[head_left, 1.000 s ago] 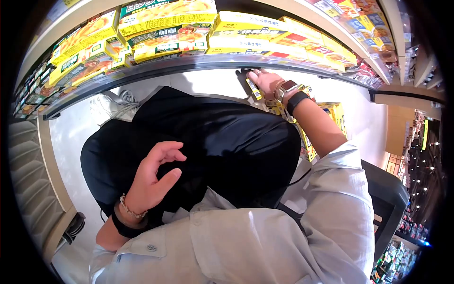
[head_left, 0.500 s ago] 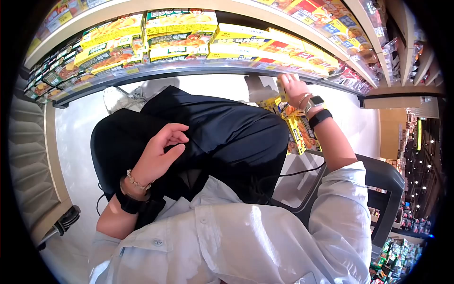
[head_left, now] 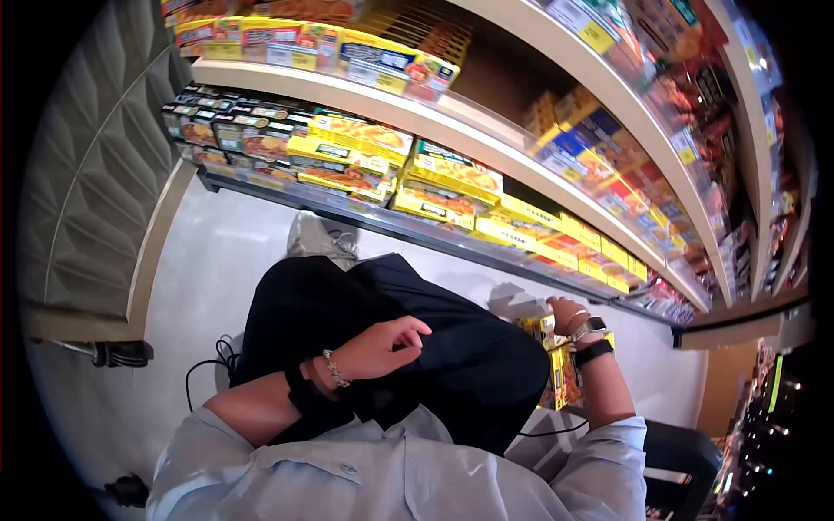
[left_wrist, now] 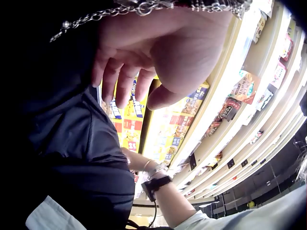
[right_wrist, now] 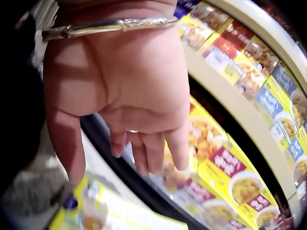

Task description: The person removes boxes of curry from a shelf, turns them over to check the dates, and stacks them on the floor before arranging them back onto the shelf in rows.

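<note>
My right hand (head_left: pixel 569 318) reaches down beside the right knee, just over yellow food boxes (head_left: pixel 563 382) standing on the floor. In the right wrist view the palm (right_wrist: pixel 120 81) is bare and the fingers point downward, holding nothing. The thumb tip overlaps the edge of a yellow box (right_wrist: pixel 112 211) there. Above the black-trousered lap (head_left: pixel 452 313) hovers my left hand (head_left: pixel 380 349), fingers loosely bent. Nothing lies between those fingers in the left wrist view, where the left hand (left_wrist: pixel 158 52) hangs in front of the shelves.
A low shelf holds rows of yellow boxes (head_left: pixel 434 204) and dark boxes (head_left: pixel 252 135); more loaded shelves rise above. A shelf edge (head_left: pixel 417 239) runs close over the floor. Black cables (head_left: pixel 221 356) lie at the left, and a dark frame (head_left: pixel 678 451) stands by the right arm.
The head view has swung, showing more shelves. My right hand has left a small yellow box by the shelf's foot and moved over the boxes beside the knee. The left hand stays over the lap.
</note>
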Available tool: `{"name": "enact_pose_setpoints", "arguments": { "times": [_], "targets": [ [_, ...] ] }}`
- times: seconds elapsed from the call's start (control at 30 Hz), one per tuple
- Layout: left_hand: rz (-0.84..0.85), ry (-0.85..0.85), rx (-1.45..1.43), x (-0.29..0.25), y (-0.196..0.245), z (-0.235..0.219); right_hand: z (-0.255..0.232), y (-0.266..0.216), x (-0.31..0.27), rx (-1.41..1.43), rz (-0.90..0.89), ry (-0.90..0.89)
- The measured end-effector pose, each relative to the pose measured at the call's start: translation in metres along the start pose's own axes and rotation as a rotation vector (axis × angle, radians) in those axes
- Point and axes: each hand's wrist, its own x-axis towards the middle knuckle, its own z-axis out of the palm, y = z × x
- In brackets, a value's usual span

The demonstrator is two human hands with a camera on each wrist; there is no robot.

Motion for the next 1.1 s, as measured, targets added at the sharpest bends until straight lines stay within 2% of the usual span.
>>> {"name": "enact_pose_setpoints", "arguments": {
  "times": [0.07,0.13,0.2,0.27,0.33,0.4,0.5,0.6,0.63,0.67,0.73,0.8,0.87,1.1],
  "targets": [
    [-0.022,-0.056,0.062,0.001,-0.002,0.0,-0.047,-0.001,0.001,0.039,-0.294,0.39],
    [0.005,-0.038,0.046,0.001,-0.001,0.001,-0.113,-0.03,-0.005,0.142,-0.368,0.572],
    [0.002,-0.041,0.057,0.001,0.0,0.001,-0.189,-0.077,-0.028,0.115,-0.421,0.714],
    [0.028,-0.024,0.064,0.0,0.002,0.0,-0.242,-0.116,-0.025,0.129,-0.612,1.013],
    [0.07,-0.036,0.083,-0.001,0.002,-0.001,-0.284,-0.151,-0.003,0.188,-0.731,1.2],
    [0.135,-0.05,0.075,-0.002,-0.002,-0.003,-0.316,-0.184,0.01,0.212,-0.701,1.218],
    [0.123,-0.061,0.07,-0.001,-0.005,-0.005,-0.349,-0.216,0.031,0.28,-0.608,0.999],
    [0.042,-0.079,0.005,-0.002,-0.001,-0.006,-0.357,-0.228,0.047,0.225,-0.572,1.033],
    [0.044,-0.076,0.003,-0.002,0.0,-0.007,-0.362,-0.231,0.039,0.196,-0.433,0.9],
    [0.031,-0.088,-0.008,-0.002,0.0,-0.007,-0.362,-0.231,0.042,0.193,-0.435,0.897],
    [0.019,-0.101,-0.027,-0.002,0.002,-0.007,-0.36,-0.226,0.044,0.229,-0.576,1.059],
    [0.001,-0.12,-0.023,-0.002,0.004,-0.007,-0.36,-0.227,0.042,0.261,-0.542,1.016],
    [0.003,-0.124,-0.031,-0.002,0.003,-0.007,-0.358,-0.226,0.041,0.215,-0.569,1.117],
    [0.03,-0.126,-0.032,-0.004,0.002,-0.01,-0.364,-0.205,0.052,0.253,-0.643,1.058]
  ]
}}
